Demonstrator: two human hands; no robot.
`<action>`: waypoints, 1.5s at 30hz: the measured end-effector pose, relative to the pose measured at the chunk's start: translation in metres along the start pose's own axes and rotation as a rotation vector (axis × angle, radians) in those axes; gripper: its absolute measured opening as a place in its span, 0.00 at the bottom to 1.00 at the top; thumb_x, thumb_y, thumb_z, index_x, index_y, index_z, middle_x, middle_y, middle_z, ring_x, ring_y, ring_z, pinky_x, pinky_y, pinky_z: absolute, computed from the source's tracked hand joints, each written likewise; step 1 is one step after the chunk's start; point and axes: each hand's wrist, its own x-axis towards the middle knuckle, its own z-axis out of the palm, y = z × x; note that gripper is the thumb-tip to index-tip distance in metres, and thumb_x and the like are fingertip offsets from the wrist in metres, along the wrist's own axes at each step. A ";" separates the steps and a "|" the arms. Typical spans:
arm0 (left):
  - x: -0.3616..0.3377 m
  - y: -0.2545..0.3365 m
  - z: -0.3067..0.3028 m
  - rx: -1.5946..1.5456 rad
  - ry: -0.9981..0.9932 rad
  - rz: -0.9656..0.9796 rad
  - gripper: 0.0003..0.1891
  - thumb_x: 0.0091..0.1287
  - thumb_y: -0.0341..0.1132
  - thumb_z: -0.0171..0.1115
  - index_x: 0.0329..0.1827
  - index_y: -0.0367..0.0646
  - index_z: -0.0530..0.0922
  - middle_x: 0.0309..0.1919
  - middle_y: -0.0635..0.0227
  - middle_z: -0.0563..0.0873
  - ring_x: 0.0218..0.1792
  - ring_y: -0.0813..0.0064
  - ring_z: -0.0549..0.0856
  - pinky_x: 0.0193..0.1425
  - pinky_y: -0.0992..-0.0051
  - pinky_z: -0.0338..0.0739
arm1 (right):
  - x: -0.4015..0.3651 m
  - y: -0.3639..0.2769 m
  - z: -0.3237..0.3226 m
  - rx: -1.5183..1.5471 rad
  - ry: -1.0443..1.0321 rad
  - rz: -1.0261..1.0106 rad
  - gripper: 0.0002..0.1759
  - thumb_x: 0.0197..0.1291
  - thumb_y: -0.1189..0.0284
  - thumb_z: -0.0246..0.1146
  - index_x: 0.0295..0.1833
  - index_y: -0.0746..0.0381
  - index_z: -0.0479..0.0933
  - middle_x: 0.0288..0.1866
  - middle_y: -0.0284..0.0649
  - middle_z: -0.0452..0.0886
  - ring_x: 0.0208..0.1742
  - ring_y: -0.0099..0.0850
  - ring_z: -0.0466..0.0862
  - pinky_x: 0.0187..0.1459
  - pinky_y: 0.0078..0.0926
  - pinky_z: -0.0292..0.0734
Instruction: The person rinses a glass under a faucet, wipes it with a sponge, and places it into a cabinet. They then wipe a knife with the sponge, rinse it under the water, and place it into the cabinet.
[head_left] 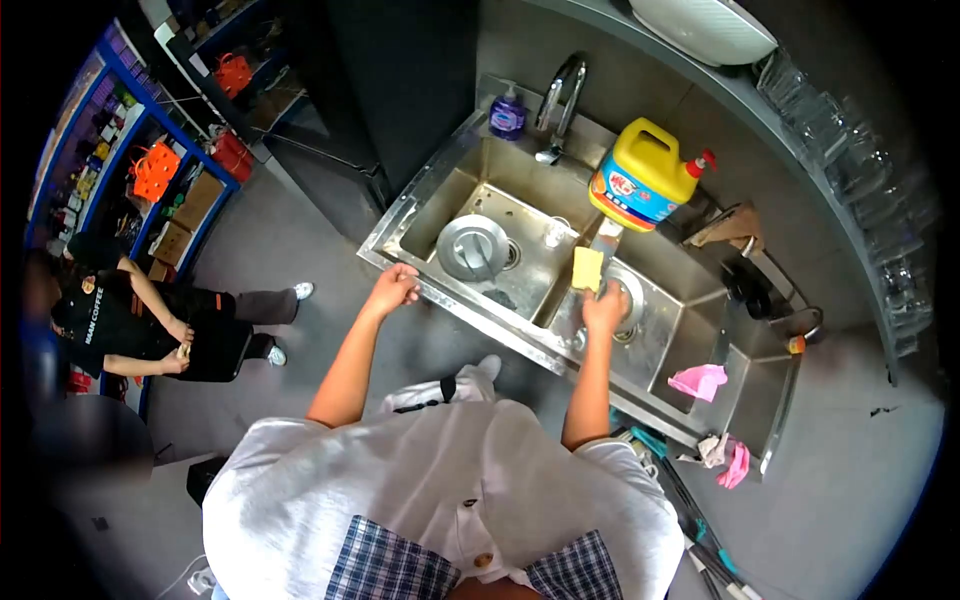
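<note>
At the sink's (520, 340) back rim stands the faucet (560, 100), a soap dispenser (507, 115) at its back left corner, a detergent jug (645, 175) further right. A lid (473, 247) lies in the sink's left basin, a sponge (587, 268) is over the middle one, and a glove (698, 381) lies in the right.

Just one camera here, worn on the head and aimed almost straight down, so the wearer's own white shirt (440, 470) filled the bottom of the frame. It was a super wide fisheye with dark rounded corners. The steel sink (400, 215) sat fairly near, upper middle, running diagonally. The floor (300, 250) and blue shelves (120, 150) curved off left.
</note>
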 end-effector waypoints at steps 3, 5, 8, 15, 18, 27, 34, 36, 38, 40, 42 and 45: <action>0.018 0.014 0.006 -0.016 -0.001 0.041 0.08 0.65 0.31 0.52 0.46 0.47 0.73 0.30 0.72 0.82 0.26 0.81 0.80 0.30 0.78 0.74 | 0.010 -0.033 0.007 -0.156 -0.175 0.036 0.44 0.41 0.52 0.72 0.63 0.58 0.65 0.59 0.53 0.66 0.61 0.53 0.66 0.60 0.50 0.65; 0.019 0.031 0.018 -0.042 0.033 -0.008 0.07 0.66 0.32 0.52 0.45 0.47 0.74 0.31 0.72 0.82 0.26 0.81 0.80 0.31 0.78 0.75 | 0.024 -0.034 0.028 -0.251 -0.256 0.079 0.47 0.40 0.52 0.72 0.66 0.57 0.61 0.60 0.52 0.64 0.61 0.51 0.66 0.59 0.51 0.64; 0.026 0.029 0.036 -0.061 0.036 -0.039 0.06 0.65 0.30 0.53 0.43 0.44 0.73 0.29 0.70 0.82 0.23 0.80 0.80 0.26 0.78 0.74 | 0.036 -0.023 0.052 -0.274 -0.251 0.125 0.46 0.43 0.54 0.71 0.66 0.56 0.59 0.59 0.49 0.66 0.60 0.51 0.67 0.59 0.49 0.64; 0.056 0.038 0.062 -0.040 -0.044 -0.069 0.07 0.66 0.32 0.53 0.46 0.46 0.73 0.32 0.70 0.83 0.25 0.80 0.81 0.27 0.79 0.75 | 0.046 -0.005 0.059 0.107 -0.011 -0.010 0.37 0.47 0.63 0.69 0.63 0.60 0.64 0.49 0.49 0.75 0.50 0.45 0.76 0.50 0.41 0.71; 0.057 0.067 0.100 -0.138 -0.152 -0.107 0.17 0.69 0.46 0.54 0.58 0.52 0.71 0.44 0.71 0.81 0.40 0.77 0.82 0.42 0.73 0.79 | 0.037 -0.018 0.068 0.960 -0.397 0.260 0.30 0.55 0.67 0.67 0.62 0.61 0.65 0.43 0.43 0.77 0.40 0.28 0.78 0.43 0.26 0.74; 0.121 0.068 0.163 -0.798 -0.334 -0.107 0.25 0.70 0.59 0.44 0.58 0.51 0.71 0.45 0.64 0.80 0.45 0.60 0.82 0.49 0.58 0.78 | -0.003 -0.110 0.056 0.769 -0.337 -0.436 0.27 0.53 0.68 0.69 0.59 0.61 0.71 0.58 0.41 0.73 0.55 0.33 0.75 0.51 0.29 0.73; 0.121 0.095 0.147 -1.042 -0.482 -0.308 0.28 0.69 0.64 0.40 0.51 0.50 0.74 0.28 0.66 0.78 0.27 0.68 0.76 0.33 0.67 0.74 | 0.005 -0.109 0.049 0.875 -0.580 -0.050 0.32 0.50 0.67 0.72 0.61 0.58 0.70 0.56 0.40 0.68 0.51 0.33 0.74 0.44 0.28 0.75; 0.130 0.086 0.146 -1.057 -0.573 -0.335 0.29 0.68 0.65 0.40 0.49 0.49 0.75 0.26 0.67 0.76 0.24 0.72 0.74 0.30 0.70 0.71 | 0.008 -0.115 0.040 0.847 -0.624 -0.145 0.41 0.46 0.65 0.74 0.66 0.57 0.65 0.62 0.42 0.64 0.58 0.37 0.70 0.49 0.32 0.74; 0.136 0.081 0.145 -1.063 -0.657 -0.360 0.29 0.68 0.66 0.40 0.48 0.50 0.75 0.25 0.67 0.75 0.22 0.74 0.71 0.27 0.74 0.67 | 0.013 -0.128 0.024 0.786 -0.621 -0.303 0.46 0.42 0.64 0.76 0.68 0.57 0.62 0.66 0.43 0.61 0.63 0.41 0.67 0.55 0.36 0.72; 0.138 0.083 0.144 -1.026 -0.816 -0.330 0.31 0.67 0.67 0.41 0.49 0.48 0.75 0.28 0.66 0.78 0.25 0.72 0.75 0.30 0.71 0.72 | 0.018 -0.134 0.025 0.695 -0.543 -0.491 0.51 0.38 0.63 0.77 0.69 0.58 0.60 0.70 0.44 0.58 0.66 0.45 0.63 0.61 0.39 0.66; 0.133 0.087 0.145 -0.943 -0.796 -0.335 0.32 0.66 0.67 0.41 0.51 0.47 0.75 0.33 0.65 0.80 0.30 0.69 0.79 0.35 0.69 0.76 | 0.023 -0.140 0.024 0.626 -0.522 -0.588 0.54 0.35 0.63 0.78 0.70 0.58 0.59 0.71 0.45 0.56 0.68 0.48 0.61 0.64 0.41 0.62; 0.105 0.120 0.148 -0.826 -0.615 -0.360 0.34 0.66 0.67 0.42 0.53 0.44 0.75 0.42 0.63 0.83 0.40 0.66 0.83 0.46 0.65 0.78 | 0.029 -0.149 0.017 0.561 -0.562 -0.609 0.54 0.32 0.64 0.78 0.69 0.60 0.60 0.70 0.47 0.59 0.67 0.49 0.62 0.65 0.41 0.61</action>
